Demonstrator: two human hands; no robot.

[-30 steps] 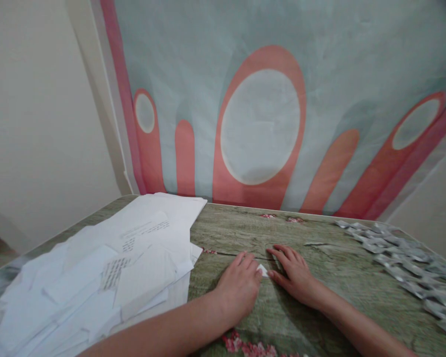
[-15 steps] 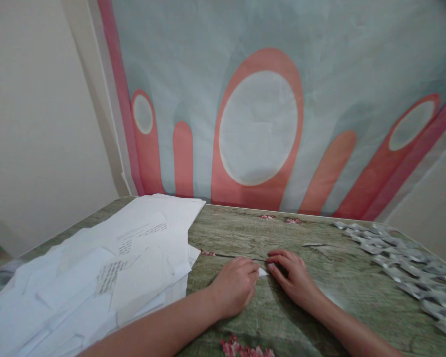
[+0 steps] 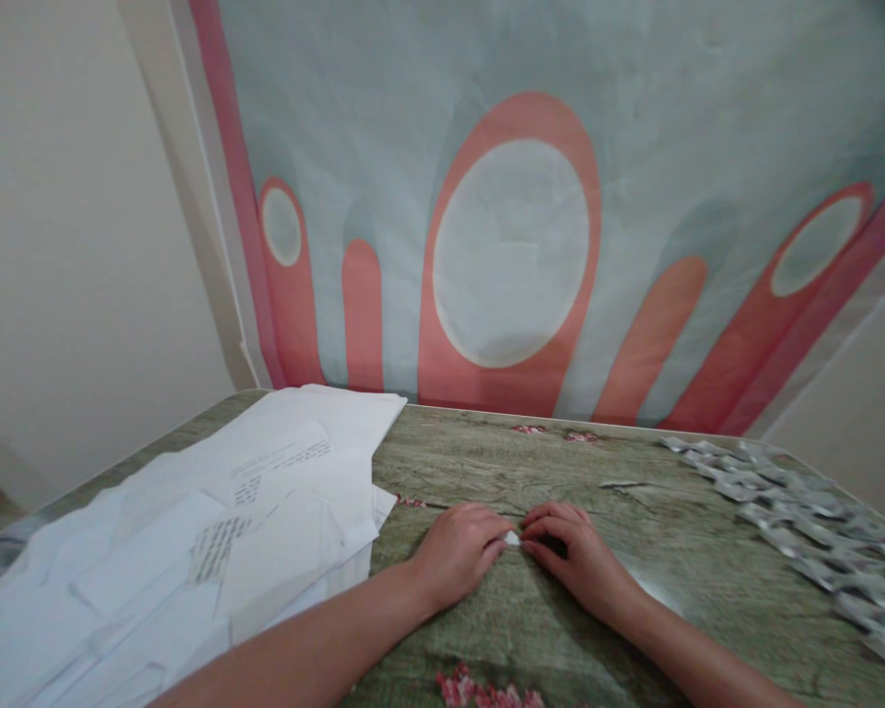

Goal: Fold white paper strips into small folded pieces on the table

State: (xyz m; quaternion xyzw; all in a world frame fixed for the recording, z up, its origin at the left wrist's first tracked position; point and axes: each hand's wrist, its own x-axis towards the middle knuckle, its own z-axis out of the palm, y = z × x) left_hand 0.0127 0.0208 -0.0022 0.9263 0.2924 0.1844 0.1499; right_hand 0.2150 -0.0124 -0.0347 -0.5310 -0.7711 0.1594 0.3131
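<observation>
A small folded piece of white paper (image 3: 513, 538) lies on the table between my two hands, and only a corner of it shows. My left hand (image 3: 457, 553) rests palm down with its fingers curled and its fingertips pressing the paper's left side. My right hand (image 3: 571, 551) mirrors it from the right, fingers bent and pinched against the same piece. The two hands nearly touch at the fingertips. Both forearms reach in from the bottom edge.
A loose heap of white sheets (image 3: 213, 531), some with printed text, covers the table's left side. Several small folded paper pieces (image 3: 796, 506) lie in rows along the right edge. The table (image 3: 487, 462) has a wood-patterned cover. A patterned cloth (image 3: 516, 216) hangs behind.
Both hands have closed in on the small paper. Their fingers went from spread flat to curled and pinched, and less of the paper shows now.
</observation>
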